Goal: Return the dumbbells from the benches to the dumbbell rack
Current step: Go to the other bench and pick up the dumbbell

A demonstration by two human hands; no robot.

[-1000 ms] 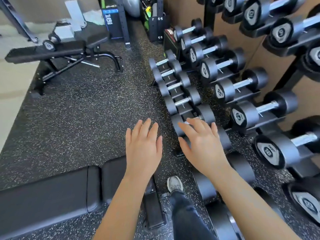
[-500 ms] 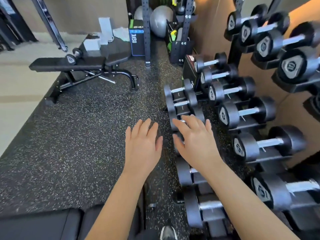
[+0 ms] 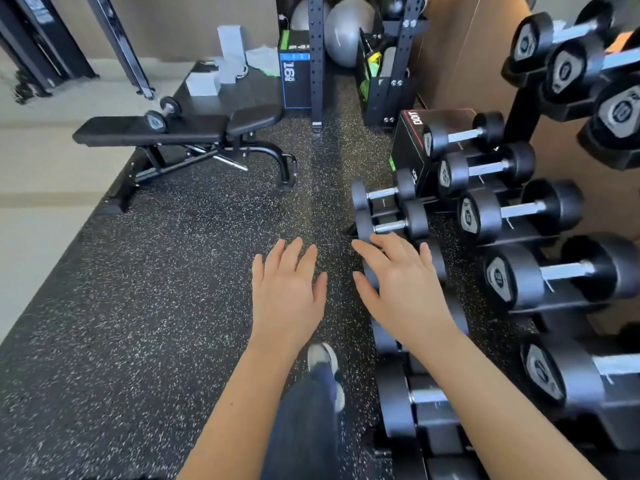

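Observation:
A small black dumbbell point(image 3: 162, 114) with a steel handle lies across a black bench point(image 3: 145, 135) at the far left. The dumbbell rack point(image 3: 512, 233) runs down the right side, its tiers holding several black dumbbells. My left hand point(image 3: 285, 292) floats above the rubber floor, fingers spread, holding nothing. My right hand point(image 3: 401, 292) is also open and empty, hovering over the lowest row of rack dumbbells point(image 3: 391, 211). Both hands are well short of the bench.
A black plyo box point(image 3: 415, 147) stands on the floor by the rack's far end. A steel upright point(image 3: 317, 64), a blue "16 inch" box point(image 3: 294, 74) and grey exercise balls point(image 3: 343, 29) fill the back. My shoe point(image 3: 322, 358) is on the speckled mat.
The view has advanced along the rack toward the far bench; the near bench at the bottom left has dropped out of sight. Both hands stay open and empty.

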